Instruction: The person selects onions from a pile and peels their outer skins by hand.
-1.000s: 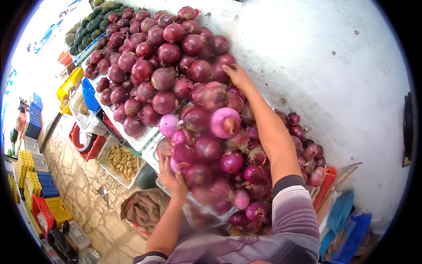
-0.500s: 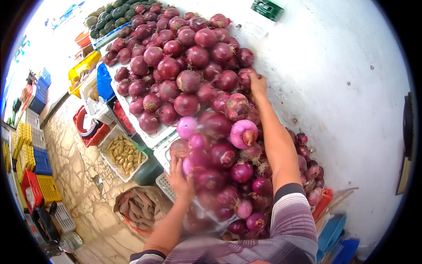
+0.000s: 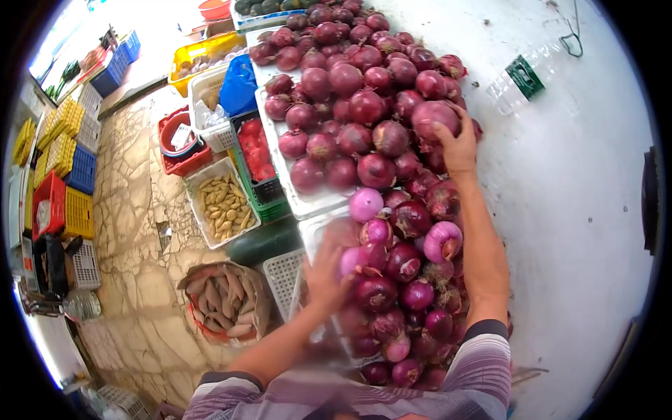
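Red onions (image 3: 376, 168) lie heaped on white trays (image 3: 318, 200), running from the far end toward my body. My right hand (image 3: 458, 143) is wrapped round a large red onion (image 3: 435, 120) at the right side of the heap. Beside the nearer onions, at the left edge of their tray, is my left hand (image 3: 325, 273). It is blurred, its fingers look spread, and I make out nothing held in it. A bright purple onion (image 3: 366, 204) and a peeled-looking one (image 3: 442, 241) lie between the two hands.
A white wall-like surface (image 3: 560, 210) with a clear plastic bottle (image 3: 525, 77) is on the right. On the left stand a sack of sweet potatoes (image 3: 222, 301), a basket of small yellowish roots (image 3: 222, 206), a dark green melon (image 3: 262, 241), a red basin (image 3: 183, 143) and stacked crates (image 3: 77, 168).
The view has shifted, so more of the bottle shows. My right hand has taken hold of a large onion at the heap's right side. My left hand has come off the onion it was touching.
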`<state>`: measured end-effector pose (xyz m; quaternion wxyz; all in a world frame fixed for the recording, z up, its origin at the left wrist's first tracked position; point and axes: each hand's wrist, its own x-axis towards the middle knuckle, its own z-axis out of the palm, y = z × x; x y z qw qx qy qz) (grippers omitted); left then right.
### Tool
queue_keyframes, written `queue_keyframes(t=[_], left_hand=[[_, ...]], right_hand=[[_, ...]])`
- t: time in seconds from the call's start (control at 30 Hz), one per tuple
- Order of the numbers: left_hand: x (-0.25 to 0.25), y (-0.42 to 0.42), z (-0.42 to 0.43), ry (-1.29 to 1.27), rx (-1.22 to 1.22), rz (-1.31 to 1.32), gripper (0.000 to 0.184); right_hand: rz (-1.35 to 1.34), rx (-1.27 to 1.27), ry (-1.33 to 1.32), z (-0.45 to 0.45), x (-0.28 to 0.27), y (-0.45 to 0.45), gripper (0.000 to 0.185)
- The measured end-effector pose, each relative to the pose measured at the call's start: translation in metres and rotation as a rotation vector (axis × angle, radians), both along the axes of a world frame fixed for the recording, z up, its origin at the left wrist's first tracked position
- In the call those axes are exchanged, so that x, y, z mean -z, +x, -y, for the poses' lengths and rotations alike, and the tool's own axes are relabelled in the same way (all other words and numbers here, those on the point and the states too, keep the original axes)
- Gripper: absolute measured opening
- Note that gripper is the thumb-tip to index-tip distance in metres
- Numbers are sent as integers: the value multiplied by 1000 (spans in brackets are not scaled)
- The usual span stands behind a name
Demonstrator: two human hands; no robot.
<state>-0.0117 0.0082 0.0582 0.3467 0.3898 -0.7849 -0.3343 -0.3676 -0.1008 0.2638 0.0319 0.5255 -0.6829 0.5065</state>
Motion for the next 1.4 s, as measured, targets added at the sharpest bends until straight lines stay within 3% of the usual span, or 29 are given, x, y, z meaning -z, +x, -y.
queue_keyframes(t=[0.07, 0.2, 0.27, 0.4, 0.43, 0.57, 0.67, 0.73, 0.8, 0.83, 0.97, 1.13, 1.23, 1.4], left_hand=[[0, -1, 0, -8, -14, 4, 65], [3, -2, 0, -4, -37, -33, 61], [-4, -2, 1, 19, -28, 22, 61], [-4, 0, 0, 24, 2, 25, 64], [-4, 0, 0, 28, -3, 26, 65], [-10, -1, 1, 59, -5, 50, 65], [-5, -3, 0, 52, -19, 29, 61], [-8, -4, 0, 59, -25, 16, 61], [-7, -4, 1, 51, -13, -20, 63], [-2, -4, 0, 37, -11, -23, 64], [5, -6, -2, 5, -14, -35, 66], [4, -8, -3, 10, -9, -56, 68], [5, -10, -4, 29, -8, -72, 68], [4, -8, -4, 28, 10, -58, 67]], right_hand=[[-10, -114, 162, 19, -36, 72, 68], [-365, -274, 136, 87, -7, 115, 74], [-430, -237, 140, 121, 20, 123, 75], [-939, 10, 552, 150, 60, 137, 65], [-989, 13, 518, 151, 66, 140, 58], [-904, -61, 445, 146, 68, 129, 48], [-798, -257, 368, 105, 22, 104, 47], [-400, -324, 502, 64, -23, 68, 44], [-316, -111, 468, 21, -27, -4, 44], [-134, -29, 455, -1, -11, -56, 41], [-76, 602, 702, -91, 51, -170, 46], [-69, 605, 946, -127, 132, -183, 46], [53, 397, 887, -120, 128, -167, 49], [24, 491, 1009, -107, 140, -167, 60]])
